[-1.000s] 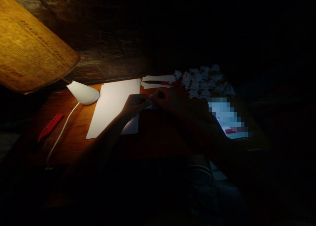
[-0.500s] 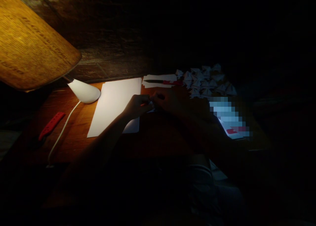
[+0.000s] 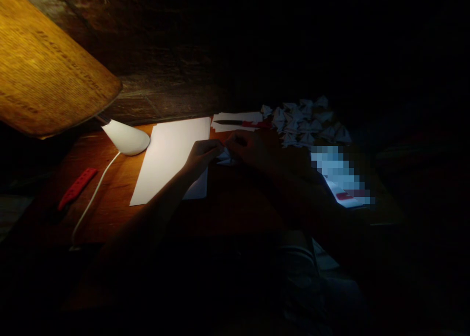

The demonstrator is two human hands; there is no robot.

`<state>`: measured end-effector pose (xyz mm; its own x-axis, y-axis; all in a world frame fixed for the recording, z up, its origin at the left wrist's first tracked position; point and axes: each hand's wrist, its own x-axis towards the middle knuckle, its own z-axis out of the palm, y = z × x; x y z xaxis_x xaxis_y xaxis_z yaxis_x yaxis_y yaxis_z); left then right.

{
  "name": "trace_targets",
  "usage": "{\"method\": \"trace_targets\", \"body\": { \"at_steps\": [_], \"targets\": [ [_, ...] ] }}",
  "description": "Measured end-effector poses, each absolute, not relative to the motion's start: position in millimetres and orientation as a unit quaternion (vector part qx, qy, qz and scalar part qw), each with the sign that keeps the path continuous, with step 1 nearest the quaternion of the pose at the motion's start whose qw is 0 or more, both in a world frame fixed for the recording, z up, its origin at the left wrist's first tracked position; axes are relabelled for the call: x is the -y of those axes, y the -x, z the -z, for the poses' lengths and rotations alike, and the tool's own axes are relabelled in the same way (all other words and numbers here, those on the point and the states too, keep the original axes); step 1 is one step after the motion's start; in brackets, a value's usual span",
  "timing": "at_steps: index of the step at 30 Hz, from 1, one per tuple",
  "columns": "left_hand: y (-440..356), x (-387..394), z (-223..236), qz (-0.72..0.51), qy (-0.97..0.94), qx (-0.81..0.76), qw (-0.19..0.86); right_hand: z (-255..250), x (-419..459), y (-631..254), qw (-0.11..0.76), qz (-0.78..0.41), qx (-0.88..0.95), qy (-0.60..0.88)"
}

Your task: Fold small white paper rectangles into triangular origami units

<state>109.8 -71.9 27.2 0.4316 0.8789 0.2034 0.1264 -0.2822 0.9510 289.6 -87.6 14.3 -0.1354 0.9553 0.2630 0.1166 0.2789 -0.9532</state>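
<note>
A small folded piece of white paper [image 3: 226, 157] is pinched between my two hands over the middle of the wooden table. My left hand [image 3: 203, 154] is closed on its left side, above the right edge of the white sheets [image 3: 172, 155]. On the other side my right hand [image 3: 246, 149] is closed, its fingertips against the paper's upper part. Shadow hides the exact finger contacts and much of the fold. Beyond the hands, a knife [image 3: 240, 123] with a dark blade and red handle rests on smaller white paper pieces [image 3: 240, 115].
Several folded paper shapes [image 3: 299, 123] are heaped at the back right. A lit phone [image 3: 343, 189] lies nearer, its screen partly blurred out. At left stand a lamp with a white base [image 3: 127, 137] and yellow shade [image 3: 55, 66], a white cord [image 3: 93, 194] and a red-handled object [image 3: 78, 186].
More of the folded paper now shows below my fingers. My right hand has shifted slightly; the left stays almost in place. The things on the table keep their places.
</note>
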Motion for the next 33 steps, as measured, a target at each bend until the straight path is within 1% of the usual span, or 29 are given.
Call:
{"method": "trace_targets", "body": {
  "at_steps": [11,22,29,33],
  "targets": [
    [-107.0,72.1,-25.2,-0.391,-0.727,-0.343,0.448,-11.0,86.0,-288.1,0.48,-0.389,0.666,0.417],
    [-106.6,69.0,-21.1,-0.361,-0.705,-0.366,0.488,-17.9,89.4,-292.0,0.465,-0.375,0.67,0.441],
    [-101.8,69.1,-19.8,-0.349,-0.744,-0.368,0.436,-18.1,91.4,-290.6,0.474,-0.39,0.666,0.425],
    [-99.8,69.1,-27.2,-0.388,-0.763,-0.343,0.388,-19.5,94.8,-290.8,0.481,-0.412,0.666,0.392]
  ]
}}
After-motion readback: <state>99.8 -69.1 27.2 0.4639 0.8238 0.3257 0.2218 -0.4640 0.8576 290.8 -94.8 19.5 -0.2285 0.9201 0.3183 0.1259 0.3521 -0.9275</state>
